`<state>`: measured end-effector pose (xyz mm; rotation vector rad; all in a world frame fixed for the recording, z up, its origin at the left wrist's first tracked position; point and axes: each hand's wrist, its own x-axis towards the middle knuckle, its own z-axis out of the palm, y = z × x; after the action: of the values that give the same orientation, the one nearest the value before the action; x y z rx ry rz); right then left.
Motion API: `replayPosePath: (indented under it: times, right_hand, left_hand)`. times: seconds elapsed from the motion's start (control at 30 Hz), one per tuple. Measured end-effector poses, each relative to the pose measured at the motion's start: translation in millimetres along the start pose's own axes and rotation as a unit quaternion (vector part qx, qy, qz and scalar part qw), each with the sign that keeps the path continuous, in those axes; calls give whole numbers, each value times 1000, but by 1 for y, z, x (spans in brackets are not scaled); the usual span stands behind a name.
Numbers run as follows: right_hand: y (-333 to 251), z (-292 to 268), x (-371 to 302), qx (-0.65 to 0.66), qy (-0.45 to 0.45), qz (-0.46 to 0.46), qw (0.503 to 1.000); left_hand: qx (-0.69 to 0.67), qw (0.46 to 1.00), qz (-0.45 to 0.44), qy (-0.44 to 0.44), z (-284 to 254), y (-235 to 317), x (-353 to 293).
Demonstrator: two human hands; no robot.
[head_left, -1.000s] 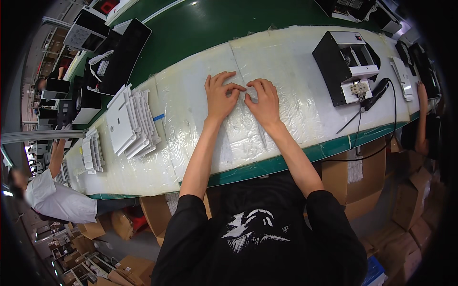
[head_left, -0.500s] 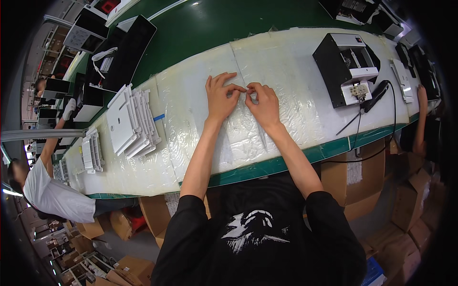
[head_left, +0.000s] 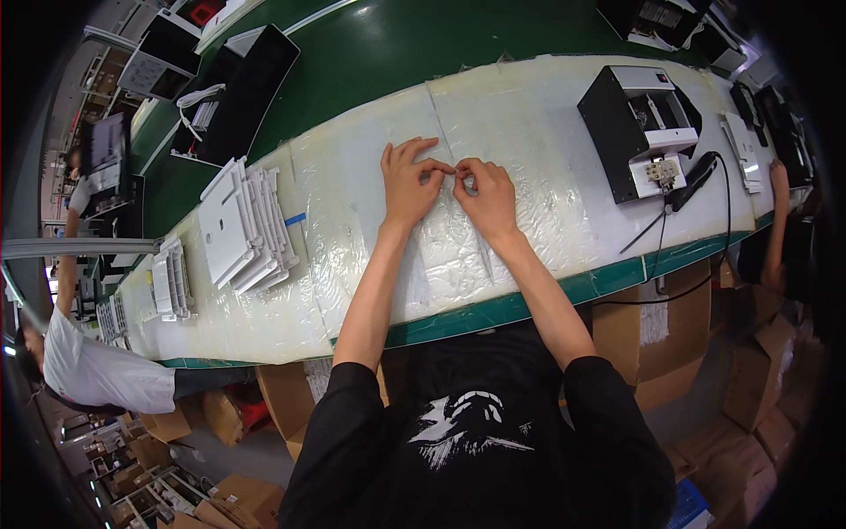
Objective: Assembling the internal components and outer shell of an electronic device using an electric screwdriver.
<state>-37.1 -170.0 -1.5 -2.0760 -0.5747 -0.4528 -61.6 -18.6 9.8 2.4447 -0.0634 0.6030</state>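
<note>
My left hand [head_left: 411,183] and my right hand [head_left: 486,196] meet over the middle of the plastic-covered bench [head_left: 370,256]. Thumb and index finger of each hand are pinched together, and the fingertips of the two hands almost touch. Whatever lies between them is too small to make out. On the left hand the other fingers stretch away from the pinch; those of the right are curled. To the right of my hands stands a black and white machine housing [head_left: 608,132] with an open front. A black-handled tool [head_left: 696,181] with a cable lies beside it.
Stacked white plastic panels [head_left: 233,225] lie on the left, with more white parts [head_left: 170,280] beyond. A black casing [head_left: 238,93] stands at the back left. White strips [head_left: 740,150] lie far right. Co-workers are at both sides; cardboard boxes [head_left: 652,335] sit below the bench.
My hands keep the same pinch in nearly the same place. At the far left, the co-worker's gloved hand has moved further left and now holds a dark unit that stands tilted up.
</note>
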Motion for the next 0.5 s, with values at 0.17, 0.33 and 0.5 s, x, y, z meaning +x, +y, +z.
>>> replayPosePath:
  times: [0.17, 0.33, 0.5]
  right_hand:
    - [-5, -3, -1, 22, 3, -14, 1000]
    - [-3, -3, 0, 5, -19, -12, 1000]
    - [-7, 0, 2, 3, -45, 5, 999]
  left_hand:
    - [8, 1000, 2, 14, 0, -1, -4]
    - [-15, 1000, -4, 20, 1, 2, -1]
    - [-3, 1000, -2, 14, -5, -3, -2]
